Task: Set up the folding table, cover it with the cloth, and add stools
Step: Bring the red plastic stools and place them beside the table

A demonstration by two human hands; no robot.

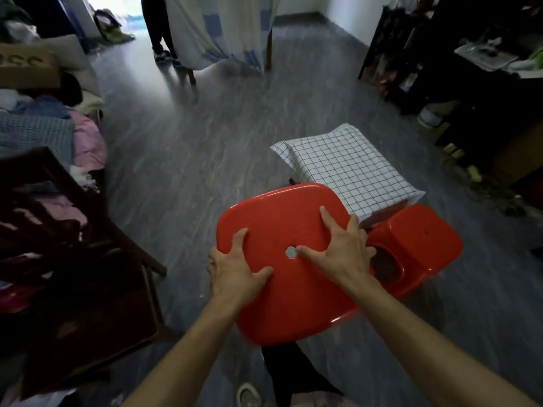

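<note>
Daylight is blown out at the doorway (117, 7) and mirrored as glare on the floor (176, 92) and red stool (293, 295). The sides are left in shadow; edges are bent by wide-angle distortion.

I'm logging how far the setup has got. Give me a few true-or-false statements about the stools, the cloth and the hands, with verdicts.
1. The left hand and the right hand both hold one red stool. True.
2. The checked cloth lies crumpled on the floor. False: it is spread over the table.
3. A second red stool sits to the right of the held one. True.
4. The held stool's seat has no opening. False: a round hole shows mid-seat.
</note>
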